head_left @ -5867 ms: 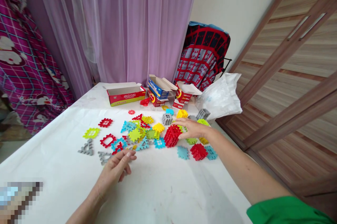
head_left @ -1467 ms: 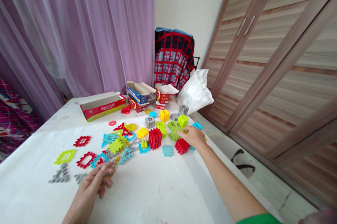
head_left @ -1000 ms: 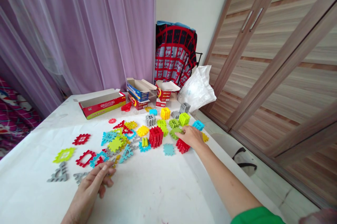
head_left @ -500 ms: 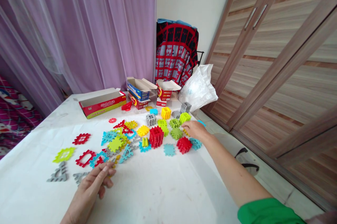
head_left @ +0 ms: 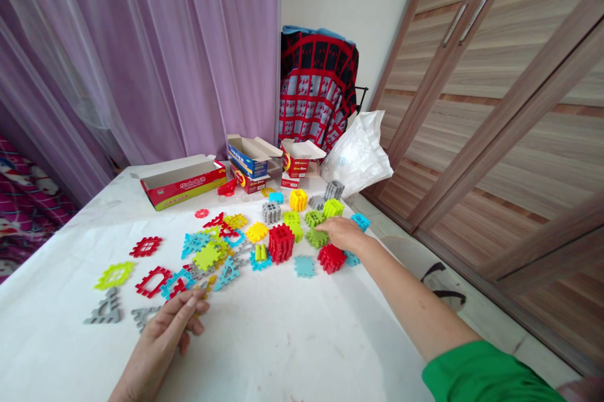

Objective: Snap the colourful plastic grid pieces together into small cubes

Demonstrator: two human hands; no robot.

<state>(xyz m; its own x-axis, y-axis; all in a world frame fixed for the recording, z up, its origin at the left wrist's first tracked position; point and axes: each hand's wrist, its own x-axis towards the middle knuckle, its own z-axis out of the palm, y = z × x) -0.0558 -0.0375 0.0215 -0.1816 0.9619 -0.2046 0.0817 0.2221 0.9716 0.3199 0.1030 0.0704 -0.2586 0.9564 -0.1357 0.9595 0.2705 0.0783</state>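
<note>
My left hand (head_left: 172, 329) rests low at the left with its fingers curled together. A yellow interlocking piece (head_left: 210, 282) shows at its fingertips, and the fingers cover part of it. On the right, my right hand (head_left: 346, 234) reaches over the pieces, index finger stretched to the edge of a green square tile (head_left: 316, 238). Its other fingers are mostly hidden under the hand. A green tile stack (head_left: 314, 218) is just behind that tile. In front of the hand are a red stack (head_left: 331, 258) and a tall red stack (head_left: 281, 243).
Mixed loose pieces, such as a lime tile (head_left: 206, 257) and a red frame (head_left: 153, 282), lie on the white table (head_left: 283, 339). A long red box (head_left: 184, 185), a blue box (head_left: 248, 156), a smaller red box (head_left: 296, 163) and a white plastic bag (head_left: 358, 153) stand behind.
My right hand has moved slightly left and nearer, and its finger now reaches the green tile. A blue piece at its right shows more. My left hand stays in place.
</note>
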